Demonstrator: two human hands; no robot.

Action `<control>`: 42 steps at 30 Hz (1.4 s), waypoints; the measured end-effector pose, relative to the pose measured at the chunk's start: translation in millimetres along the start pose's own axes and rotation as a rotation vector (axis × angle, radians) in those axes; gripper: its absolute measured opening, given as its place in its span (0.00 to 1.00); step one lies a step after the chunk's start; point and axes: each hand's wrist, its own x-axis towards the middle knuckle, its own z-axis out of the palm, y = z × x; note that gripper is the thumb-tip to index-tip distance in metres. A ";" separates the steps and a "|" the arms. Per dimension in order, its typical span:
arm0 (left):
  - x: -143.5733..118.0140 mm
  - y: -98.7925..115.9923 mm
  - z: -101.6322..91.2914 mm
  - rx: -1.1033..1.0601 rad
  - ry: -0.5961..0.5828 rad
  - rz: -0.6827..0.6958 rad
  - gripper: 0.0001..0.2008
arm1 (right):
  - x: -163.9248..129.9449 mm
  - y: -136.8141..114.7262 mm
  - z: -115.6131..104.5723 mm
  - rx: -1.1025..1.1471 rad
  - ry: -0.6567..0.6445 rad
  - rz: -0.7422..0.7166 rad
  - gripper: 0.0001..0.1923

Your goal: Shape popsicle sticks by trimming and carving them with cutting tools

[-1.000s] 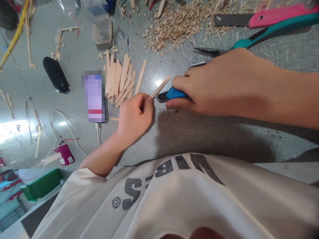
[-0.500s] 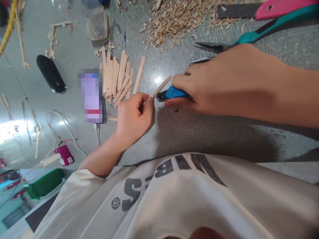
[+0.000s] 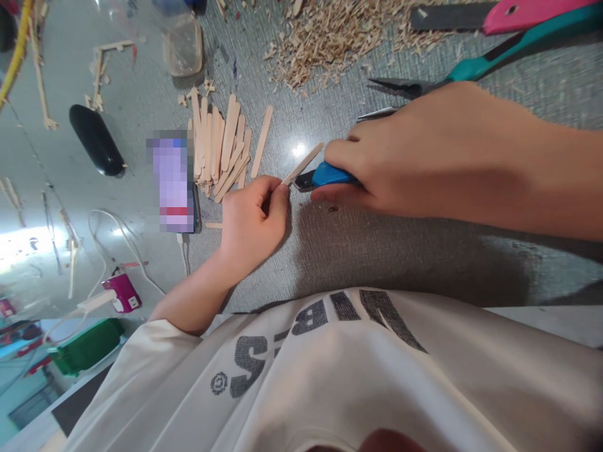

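My left hand (image 3: pixel 254 223) pinches the lower end of a flat wooden craft stick (image 3: pixel 306 161) between thumb and fingers. The stick slants up to the right. My right hand (image 3: pixel 391 166) is closed around a blue tool (image 3: pixel 332 174) with a short dark metal tip. That tip lies close to the stick beside my left thumb; whether they touch I cannot tell. My palm hides the rest of the tool. Left of the stick lie a single craft stick (image 3: pixel 262 141) and a loose pile of craft sticks (image 3: pixel 211 138).
Wood shavings (image 3: pixel 330 41) are heaped at the back. At the upper right lie a teal-handled tool (image 3: pixel 475 68) with a pointed dark tip and a pink-handled blade (image 3: pixel 518 16). Leftward are a phone (image 3: pixel 174 182) on a cable, a black case (image 3: pixel 97 139) and a clear container (image 3: pixel 183 47).
Almost nothing differs. Both hands, the stick and the blue tool keep nearly the same positions.
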 end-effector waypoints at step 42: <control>0.7 1.8 -2.4 -0.012 -0.038 -0.030 0.13 | -0.9 -2.8 -3.2 -0.177 -0.028 -0.084 0.38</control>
